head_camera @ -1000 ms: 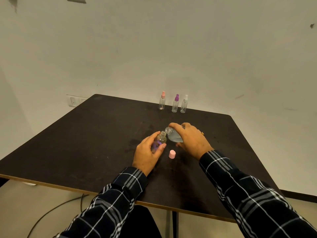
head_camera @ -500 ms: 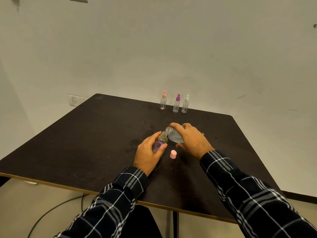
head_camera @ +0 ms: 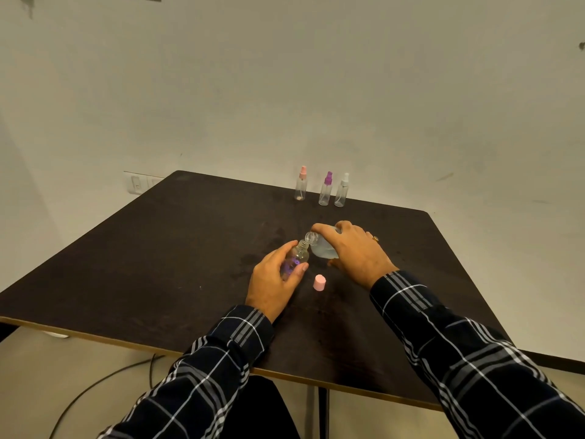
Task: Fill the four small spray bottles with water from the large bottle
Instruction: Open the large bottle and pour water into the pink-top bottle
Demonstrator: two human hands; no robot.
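Note:
My left hand [head_camera: 274, 282] grips a small clear spray bottle [head_camera: 297, 257] with no top on, tilted toward the right. My right hand [head_camera: 354, 253] holds the large clear bottle [head_camera: 321, 248] tipped over, its open threaded mouth right at the small bottle's neck. A purple item, partly hidden, shows through the glass under my left fingers. A pink cap [head_camera: 319, 282] lies on the dark table [head_camera: 158, 255] between my hands. Three small spray bottles stand at the far edge: pink-topped [head_camera: 300, 188], purple-topped [head_camera: 325, 193] and white-topped [head_camera: 342, 195].
A pale wall rises just behind the table's far edge, with a switch plate [head_camera: 139, 182] at the far left corner. A black cable [head_camera: 104, 380] runs across the floor under the table's near edge. My checked sleeves cross that near edge.
Both hands keep their grips. The large bottle has tipped slightly further toward the small bottle's neck; otherwise only a slight shift of the view.

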